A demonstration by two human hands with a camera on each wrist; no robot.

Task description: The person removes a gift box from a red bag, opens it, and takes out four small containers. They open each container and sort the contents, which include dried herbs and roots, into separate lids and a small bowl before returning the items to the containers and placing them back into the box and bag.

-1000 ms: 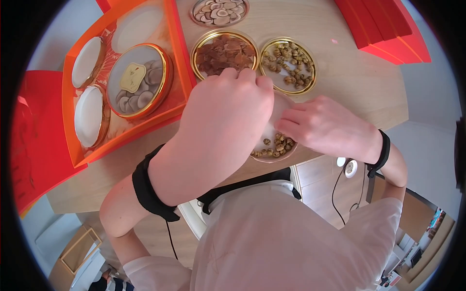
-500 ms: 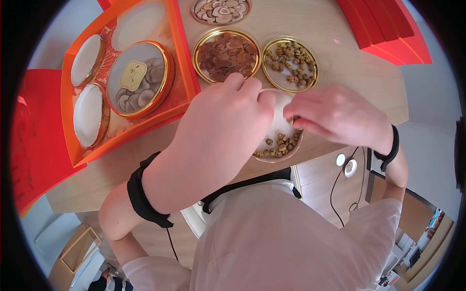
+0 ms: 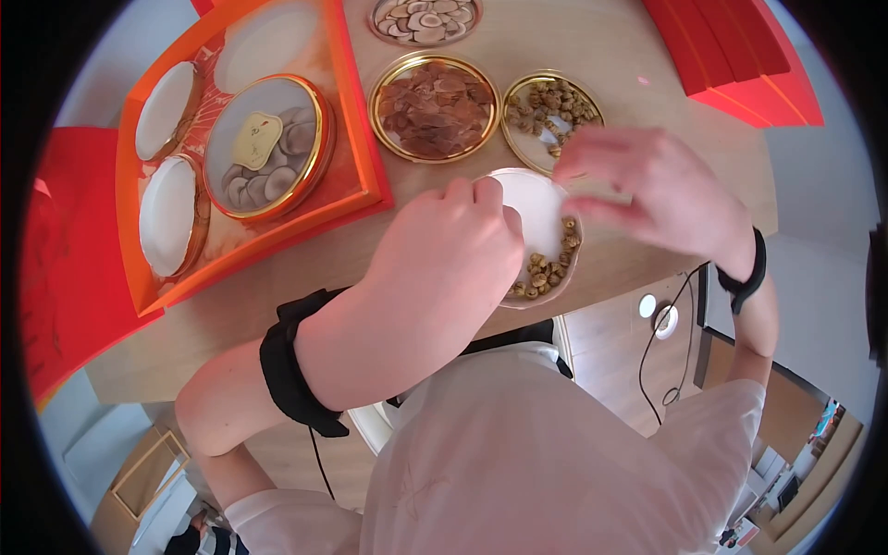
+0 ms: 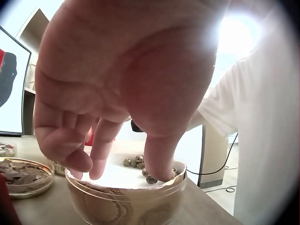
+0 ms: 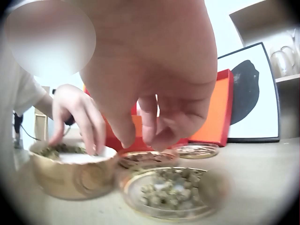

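In the head view my left hand (image 3: 453,240) reaches over the left side of a bowl (image 3: 532,199) with a white inside. Its thumb and fingers dip apart into the bowl (image 4: 126,206) in the left wrist view, the thumb against some small brown buds (image 4: 139,161). More of these buds (image 3: 546,270) lie along the bowl's right and near side. My right hand (image 3: 652,190), thumb and fingers apart, hovers between the bowl and a gold-rimmed dish (image 3: 508,139) of the same buds (image 5: 173,190); nothing shows between its fingertips.
Beyond the bowl stand a dish of reddish-brown flakes (image 3: 435,106) and a dish of pale slices (image 3: 425,20). An orange tray (image 3: 277,239) on the left holds a labelled round box (image 3: 256,141) and white round containers (image 3: 168,217). Red boxes (image 3: 740,55) stand at the far right.
My right hand has lifted from the bowl and moved towards the bud dish, its thumb and fingers now farther apart. The bowl has shifted slightly right, my left hand still over it.
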